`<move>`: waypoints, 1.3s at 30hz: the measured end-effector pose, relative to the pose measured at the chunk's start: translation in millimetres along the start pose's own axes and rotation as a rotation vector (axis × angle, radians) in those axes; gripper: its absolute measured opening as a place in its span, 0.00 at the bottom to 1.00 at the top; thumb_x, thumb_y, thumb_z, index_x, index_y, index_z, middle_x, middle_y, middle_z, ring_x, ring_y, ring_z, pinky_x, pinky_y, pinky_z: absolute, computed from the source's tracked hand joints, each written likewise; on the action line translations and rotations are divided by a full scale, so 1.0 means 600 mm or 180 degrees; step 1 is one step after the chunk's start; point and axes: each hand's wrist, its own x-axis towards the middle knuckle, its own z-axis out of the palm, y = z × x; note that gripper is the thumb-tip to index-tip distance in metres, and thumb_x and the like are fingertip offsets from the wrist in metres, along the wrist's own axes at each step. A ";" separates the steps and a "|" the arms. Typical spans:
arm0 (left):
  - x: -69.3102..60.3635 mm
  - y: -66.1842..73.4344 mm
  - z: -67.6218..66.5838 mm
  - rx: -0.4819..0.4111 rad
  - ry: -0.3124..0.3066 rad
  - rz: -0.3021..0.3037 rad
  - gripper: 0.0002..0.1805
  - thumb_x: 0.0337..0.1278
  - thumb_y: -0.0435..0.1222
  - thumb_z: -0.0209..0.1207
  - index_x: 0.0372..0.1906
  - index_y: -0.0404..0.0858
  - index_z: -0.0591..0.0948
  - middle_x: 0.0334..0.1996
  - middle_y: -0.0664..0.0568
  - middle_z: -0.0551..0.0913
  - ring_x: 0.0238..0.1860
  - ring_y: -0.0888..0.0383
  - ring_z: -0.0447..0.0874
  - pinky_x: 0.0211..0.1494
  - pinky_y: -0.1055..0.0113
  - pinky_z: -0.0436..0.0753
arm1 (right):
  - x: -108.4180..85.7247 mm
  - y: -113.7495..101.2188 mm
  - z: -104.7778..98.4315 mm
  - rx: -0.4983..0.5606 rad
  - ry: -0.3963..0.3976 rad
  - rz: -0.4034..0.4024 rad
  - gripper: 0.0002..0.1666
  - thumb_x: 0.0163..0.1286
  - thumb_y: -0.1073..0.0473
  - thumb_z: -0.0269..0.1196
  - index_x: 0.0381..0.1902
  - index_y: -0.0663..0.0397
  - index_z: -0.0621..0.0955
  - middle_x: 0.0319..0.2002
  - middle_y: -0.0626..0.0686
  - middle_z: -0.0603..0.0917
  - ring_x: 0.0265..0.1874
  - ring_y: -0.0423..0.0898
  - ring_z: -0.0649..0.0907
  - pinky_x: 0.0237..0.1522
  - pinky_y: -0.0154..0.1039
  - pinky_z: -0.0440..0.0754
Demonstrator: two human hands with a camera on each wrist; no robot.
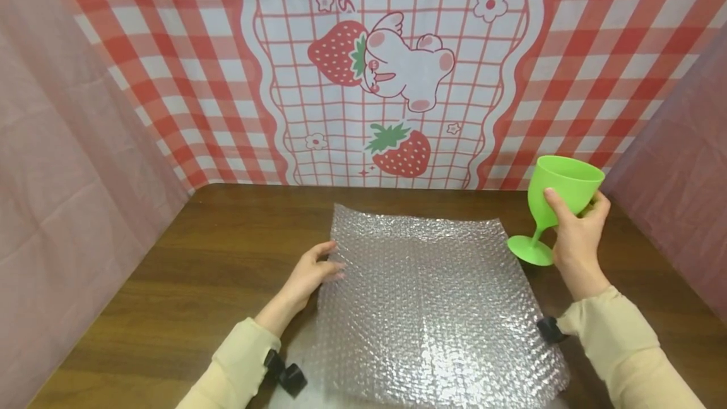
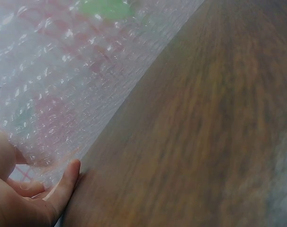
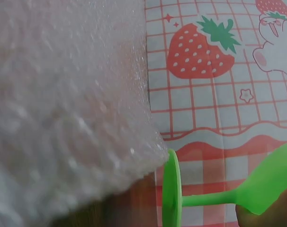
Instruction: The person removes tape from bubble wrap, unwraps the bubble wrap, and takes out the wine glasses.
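Observation:
A clear sheet of bubble wrap (image 1: pixel 420 295) spreads over the middle of the brown table. My left hand (image 1: pixel 309 273) holds the sheet by its left edge, with fingers and thumb at the rim. In the left wrist view, that hand (image 2: pixel 30 194) appears at the lower left against the bubble wrap (image 2: pixel 63 94). On the right, my right hand (image 1: pixel 582 235) grips a bright green plastic goblet (image 1: pixel 565 185) around its bowl, tilted and above the table. The right wrist view shows the goblet's foot and stem (image 3: pixel 207 198) beside a corner of the bubble wrap (image 3: pixel 77 113).
The wooden table (image 1: pixel 165 295) extends to both sides of the sheet. Behind it hangs a red-and-white checked cloth (image 1: pixel 187 81) with strawberry prints. Pink curtains (image 1: pixel 74 144) close off the left and right sides. Each wrist carries a small black device (image 1: pixel 551 329).

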 end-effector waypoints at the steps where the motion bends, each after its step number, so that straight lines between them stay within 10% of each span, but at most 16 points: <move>1: 0.000 0.000 0.000 -0.0003 0.0000 -0.0002 0.31 0.52 0.25 0.51 0.64 0.26 0.59 0.62 0.33 0.61 0.39 0.51 0.81 0.45 0.64 0.83 | 0.001 0.000 -0.001 0.0017 0.0012 0.0005 0.36 0.50 0.73 0.66 0.53 0.49 0.62 0.48 0.50 0.69 0.42 0.42 0.74 0.32 0.26 0.81; 31: -0.003 0.005 0.001 -0.0008 0.0019 -0.0015 0.31 0.52 0.25 0.51 0.64 0.26 0.59 0.63 0.34 0.60 0.39 0.51 0.81 0.45 0.64 0.83 | 0.034 -0.013 -0.030 0.0031 0.0130 0.0012 0.38 0.47 0.77 0.66 0.52 0.51 0.61 0.47 0.50 0.69 0.40 0.41 0.74 0.32 0.25 0.81; 39: -0.002 0.004 -0.001 0.0005 0.0009 -0.0039 0.31 0.52 0.25 0.52 0.64 0.27 0.59 0.63 0.35 0.59 0.39 0.53 0.81 0.45 0.66 0.83 | 0.120 0.064 -0.111 -0.0243 -0.0059 -0.0237 0.44 0.44 0.72 0.70 0.54 0.48 0.59 0.53 0.50 0.67 0.49 0.43 0.74 0.44 0.29 0.81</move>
